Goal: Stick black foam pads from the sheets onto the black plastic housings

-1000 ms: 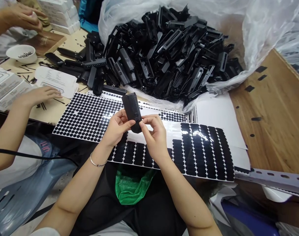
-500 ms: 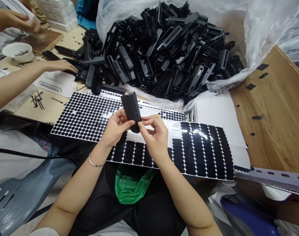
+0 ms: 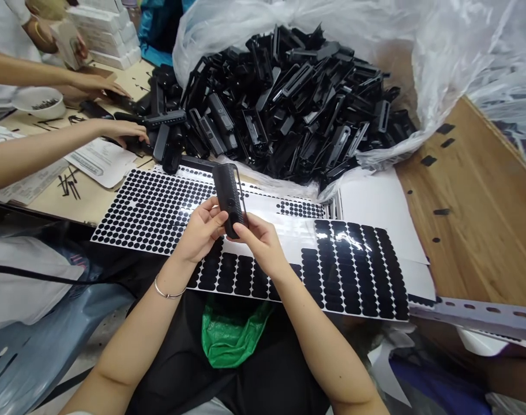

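Note:
Over the sticker sheets I hold a long black plastic housing with a ribbed side and a round mark low on its face. It tilts up and away from me, and a thin dark edge or loop shows along its right. My left hand pinches its lower left side. At its lower right end, my right hand grips with the thumb in front; its other fingers are partly hidden. Beneath lie a sheet of small round black stickers and a curled sheet of larger oval black stickers.
A big heap of black plastic housings sits in a clear plastic bag beyond the sheets. At left, co-workers' hands reach among more housings, near a white bowl and printed papers. A wooden board is at right.
The housing has turned in my fingers, showing its ribbed side and round mark more squarely. My right hand has shifted lower round its end. At left, another co-worker's hand has reached in.

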